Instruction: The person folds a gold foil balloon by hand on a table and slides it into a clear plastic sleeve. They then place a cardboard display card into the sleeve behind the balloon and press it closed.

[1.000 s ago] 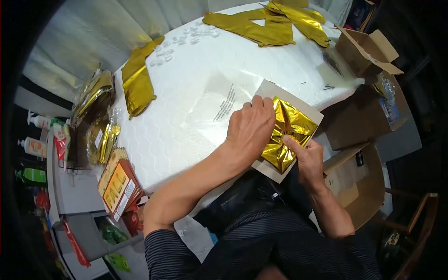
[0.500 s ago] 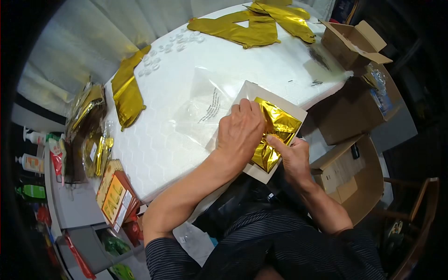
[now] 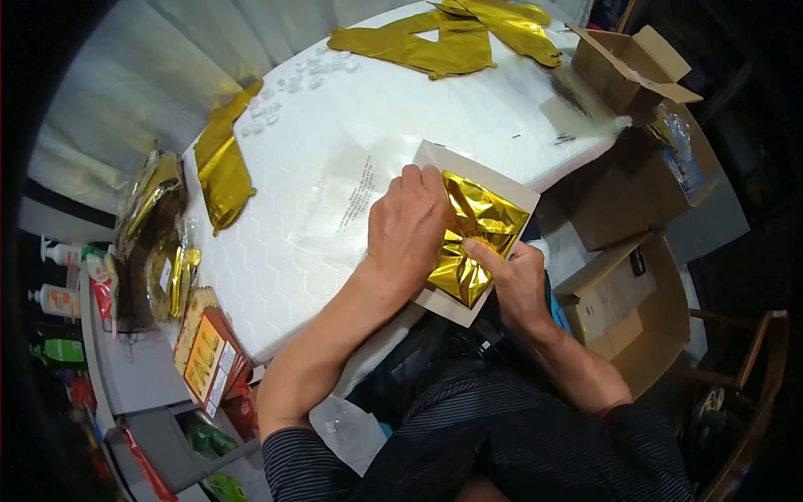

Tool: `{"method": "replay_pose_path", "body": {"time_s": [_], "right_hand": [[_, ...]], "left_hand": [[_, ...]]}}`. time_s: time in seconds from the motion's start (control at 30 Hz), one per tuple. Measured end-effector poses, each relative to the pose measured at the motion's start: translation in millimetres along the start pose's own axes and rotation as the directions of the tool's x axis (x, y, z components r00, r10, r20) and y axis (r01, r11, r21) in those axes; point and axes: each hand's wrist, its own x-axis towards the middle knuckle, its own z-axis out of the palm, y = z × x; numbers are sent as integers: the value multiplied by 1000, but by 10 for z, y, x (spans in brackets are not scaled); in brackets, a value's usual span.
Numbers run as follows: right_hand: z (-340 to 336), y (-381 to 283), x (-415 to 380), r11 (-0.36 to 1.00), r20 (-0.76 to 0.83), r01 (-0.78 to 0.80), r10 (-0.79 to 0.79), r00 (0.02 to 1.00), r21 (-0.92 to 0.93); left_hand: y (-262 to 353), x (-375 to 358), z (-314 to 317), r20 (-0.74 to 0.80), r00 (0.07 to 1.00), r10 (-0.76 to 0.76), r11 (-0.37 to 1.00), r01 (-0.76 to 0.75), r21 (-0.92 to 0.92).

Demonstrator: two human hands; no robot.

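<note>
My right hand (image 3: 516,276) grips the lower right side of a pale card (image 3: 520,189) with folded gold foil (image 3: 488,211) on it, the thumb pressing on the foil. Over the left side of the card lies my left hand (image 3: 407,226), its fingers curled; what it pinches, if anything, is hidden behind the knuckles. A clear plastic bag (image 3: 351,197) with printed text spreads on the white table to the left of this hand, partly behind it.
Flat gold foil balloons lie at the table's back (image 3: 410,46) and left (image 3: 223,167), near small clear discs (image 3: 315,82). Open cardboard boxes (image 3: 615,96) (image 3: 644,335) stand on the right. Printed packets (image 3: 209,356) and foil packages (image 3: 171,268) are at the left edge.
Both hands and the card with the gold foil have shifted slightly left in view. The clear bag now lies lower and flatter beside my left hand.
</note>
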Motion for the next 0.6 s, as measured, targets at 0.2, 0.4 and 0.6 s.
{"method": "replay_pose_path", "body": {"time_s": [0.2,0.4,0.6], "right_hand": [[-19,28,18,1000,-20,9,-8,1000,15],[-29,-31,45,999,-23,27,-27,999,17],[-41,-21,106,997,-23,48,-47,999,52]], "left_hand": [[5,-32,0,-41,997,59,997,-60,-38],[52,-119,-54,-99,982,162,982,-171,-85],[70,-227,-94,10,999,31,999,-31,27]]}}
